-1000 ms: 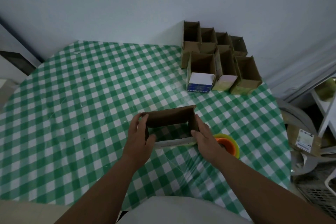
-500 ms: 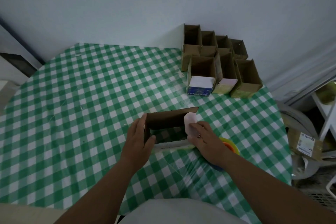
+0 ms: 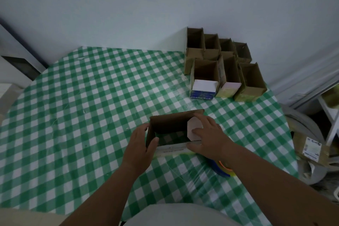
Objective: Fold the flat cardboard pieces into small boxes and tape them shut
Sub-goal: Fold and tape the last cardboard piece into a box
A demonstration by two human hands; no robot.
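A small cardboard box, open at top and bottom, stands on the checked tablecloth in front of me. My left hand grips its left wall, thumb inside the opening. My right hand is at its right end, fingers pressing a pale pink end flap inward. A roll of tape with an orange and yellow rim lies under my right wrist, mostly hidden.
Several folded open boxes stand clustered at the table's far right against the wall. A grey round object and a labelled parcel sit beyond the table's right edge. A white shelf stands at far right.
My right hand has moved from the box's right wall to the pink end flap and folded it inward. The left hand stays on the left wall. The tape roll became more covered by my wrist.
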